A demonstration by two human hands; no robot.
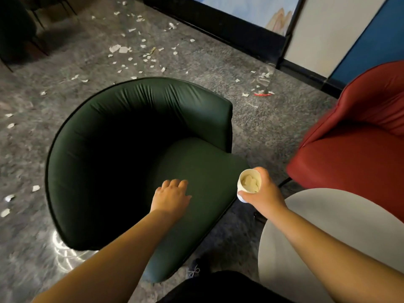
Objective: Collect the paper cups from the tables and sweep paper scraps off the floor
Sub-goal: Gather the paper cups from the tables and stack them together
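My right hand [263, 191] grips a white paper cup [248, 184] with crumpled paper scraps inside, held upright over the gap between the green armchair and the round table. My left hand [171, 195] hovers palm down over the seat of the green armchair [122, 154], fingers loosely curled and holding nothing. White paper scraps [122, 49] lie scattered over the grey floor beyond the chair and along its left side [8, 197].
A red armchair [354, 145] stands at the right. A round grey table [341, 232] sits at the lower right. Dark chair legs [37, 42] are at the far left. A clear plastic bottle with a red cap [264, 84] lies by the black wall base [229, 29].
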